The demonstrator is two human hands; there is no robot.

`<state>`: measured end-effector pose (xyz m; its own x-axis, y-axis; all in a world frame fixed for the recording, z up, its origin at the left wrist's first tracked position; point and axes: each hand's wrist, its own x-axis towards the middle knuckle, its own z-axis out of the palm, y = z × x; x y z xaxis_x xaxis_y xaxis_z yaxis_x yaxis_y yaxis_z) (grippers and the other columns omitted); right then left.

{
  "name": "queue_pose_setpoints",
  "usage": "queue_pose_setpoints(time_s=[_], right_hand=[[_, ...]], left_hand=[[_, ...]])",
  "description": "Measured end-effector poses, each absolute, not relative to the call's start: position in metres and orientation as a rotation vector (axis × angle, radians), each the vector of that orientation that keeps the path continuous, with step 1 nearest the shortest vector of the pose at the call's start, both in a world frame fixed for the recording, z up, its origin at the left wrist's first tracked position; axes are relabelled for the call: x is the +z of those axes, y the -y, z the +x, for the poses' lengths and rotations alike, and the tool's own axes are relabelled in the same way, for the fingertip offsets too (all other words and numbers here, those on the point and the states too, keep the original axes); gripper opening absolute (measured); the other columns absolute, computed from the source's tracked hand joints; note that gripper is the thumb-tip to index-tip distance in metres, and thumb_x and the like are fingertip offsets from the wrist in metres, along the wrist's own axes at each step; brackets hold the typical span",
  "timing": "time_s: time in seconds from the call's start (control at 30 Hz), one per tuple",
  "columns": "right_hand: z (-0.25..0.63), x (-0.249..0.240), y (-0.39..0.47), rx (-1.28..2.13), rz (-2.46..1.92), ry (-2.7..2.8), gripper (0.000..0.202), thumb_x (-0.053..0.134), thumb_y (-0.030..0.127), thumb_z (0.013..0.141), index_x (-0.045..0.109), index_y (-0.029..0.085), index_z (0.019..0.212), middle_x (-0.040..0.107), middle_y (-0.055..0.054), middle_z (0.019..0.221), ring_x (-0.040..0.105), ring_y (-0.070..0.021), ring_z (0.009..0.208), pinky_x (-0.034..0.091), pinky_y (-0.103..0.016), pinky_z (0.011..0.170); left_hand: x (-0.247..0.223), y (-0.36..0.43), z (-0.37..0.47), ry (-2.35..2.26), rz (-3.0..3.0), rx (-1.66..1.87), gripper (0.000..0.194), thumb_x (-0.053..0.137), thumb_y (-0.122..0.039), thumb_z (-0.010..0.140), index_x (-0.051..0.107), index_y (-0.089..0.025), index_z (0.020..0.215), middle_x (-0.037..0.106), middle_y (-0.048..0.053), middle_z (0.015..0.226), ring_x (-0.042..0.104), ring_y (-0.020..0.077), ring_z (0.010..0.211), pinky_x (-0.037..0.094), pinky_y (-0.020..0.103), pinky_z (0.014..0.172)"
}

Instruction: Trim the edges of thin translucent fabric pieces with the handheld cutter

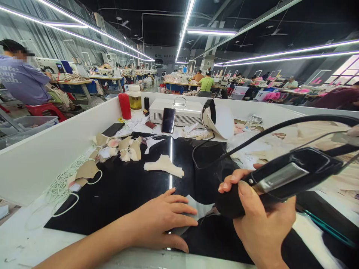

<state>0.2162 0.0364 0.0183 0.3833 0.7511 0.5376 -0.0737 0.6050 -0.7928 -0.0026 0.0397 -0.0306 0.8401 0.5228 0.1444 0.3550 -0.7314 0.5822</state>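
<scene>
My right hand (260,220) is wrapped round a black corded handheld tool (288,173) with a silver plate on its side; its tip points left and down, by a pale translucent piece (198,209). My left hand (165,220) lies flat with fingers spread, its fingertips over the left part of that piece, against the glossy black board (112,198). The tool's exact contact with the piece is hard to make out. Farther back on the board rests a stack of cream shaped fabric pieces (164,165). Behind it sits a white cut piece (153,144).
Tied fabric bundles (130,148) and a heap of pale cord (66,179) lie at left. At the back stand a phone (168,120), a white vented box (185,112), a red cylinder (124,106) and a jar (135,99). The tool's black cable (252,138) arcs across the right.
</scene>
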Motion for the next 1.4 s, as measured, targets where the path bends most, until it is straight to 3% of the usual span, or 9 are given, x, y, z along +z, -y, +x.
queue_pose_setpoints(time_s=[0.27, 0.53, 0.87, 1.4], right_hand=[[0.216, 0.023, -0.038, 0.598, -0.738, 0.993, 0.042, 0.086, 0.029, 0.081, 0.059, 0.026, 0.113, 0.067, 0.004, 0.082, 0.063, -0.0174, 0.062, 0.057, -0.035, 0.062], [0.217, 0.016, -0.038, 0.617, -0.742, 1.074, 0.034, 0.082, 0.026, 0.090, 0.058, 0.028, 0.114, 0.068, 0.003, 0.086, 0.064, -0.0179, 0.064, 0.057, -0.037, 0.064], [0.231, 0.025, -0.043, 0.559, -0.778, 0.930, 0.047, 0.090, 0.029, 0.075, 0.060, 0.025, 0.111, 0.068, 0.004, 0.081, 0.063, -0.0178, 0.060, 0.059, -0.035, 0.057], [0.230, 0.023, -0.042, 0.538, -0.750, 0.962, 0.044, 0.088, 0.029, 0.079, 0.059, 0.025, 0.113, 0.068, 0.004, 0.082, 0.064, -0.0169, 0.060, 0.058, -0.034, 0.060]], left_hand=[[-0.030, -0.040, -0.004, -0.632, 2.445, 0.419, 0.051, 0.071, -0.052, 0.098, 0.064, -0.031, 0.143, 0.062, 0.006, 0.149, 0.049, 0.0323, 0.146, 0.019, 0.060, 0.129], [-0.027, -0.039, -0.003, -0.653, 2.450, 0.384, 0.051, 0.073, -0.051, 0.097, 0.064, -0.030, 0.142, 0.062, 0.006, 0.150, 0.048, 0.0329, 0.146, 0.020, 0.062, 0.129], [-0.025, -0.039, -0.004, -0.643, 2.435, 0.413, 0.051, 0.075, -0.050, 0.095, 0.066, -0.031, 0.141, 0.064, 0.006, 0.147, 0.050, 0.0336, 0.145, 0.022, 0.061, 0.128], [-0.022, -0.038, -0.005, -0.640, 2.417, 0.416, 0.051, 0.076, -0.048, 0.095, 0.065, -0.030, 0.142, 0.063, 0.006, 0.148, 0.049, 0.0328, 0.146, 0.020, 0.060, 0.130]])
